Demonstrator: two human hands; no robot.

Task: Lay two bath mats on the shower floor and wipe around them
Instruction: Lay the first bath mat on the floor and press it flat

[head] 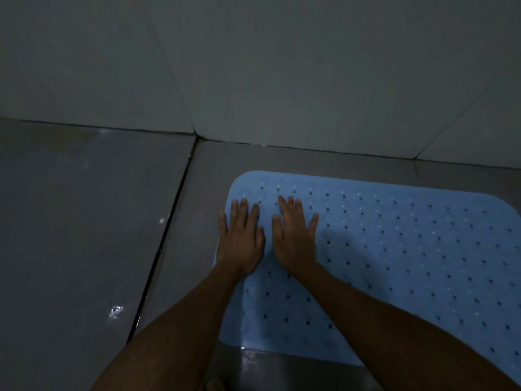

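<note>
Head view, dim light. A light blue rectangular rubber bath mat (394,249) with rounded corners and rows of small round holes lies flat on the grey tiled shower floor (84,221), its far edge near the foot of the pale tiled wall (282,66) and its right part running out of view. Only this one mat is visible. The left hand (239,241) rests palm down at the mat's left edge, fingers straight and slightly spread, the little finger reaching over the edge toward the bare floor. The right hand (293,238) lies palm down just beside it, wholly on the mat, fingers straight and close together with the thumb turned toward the left hand. The grip of each hand is thus flat and pressing, curled round nothing. Both bare forearms extend from the lower edge of the view. A dark grout joint (166,235) runs diagonally across the floor to the left of the mat. Small bright wet spots (115,310) glint on the floor tile left of that joint, and a wet sheen shows just below the mat's near edge.
</note>
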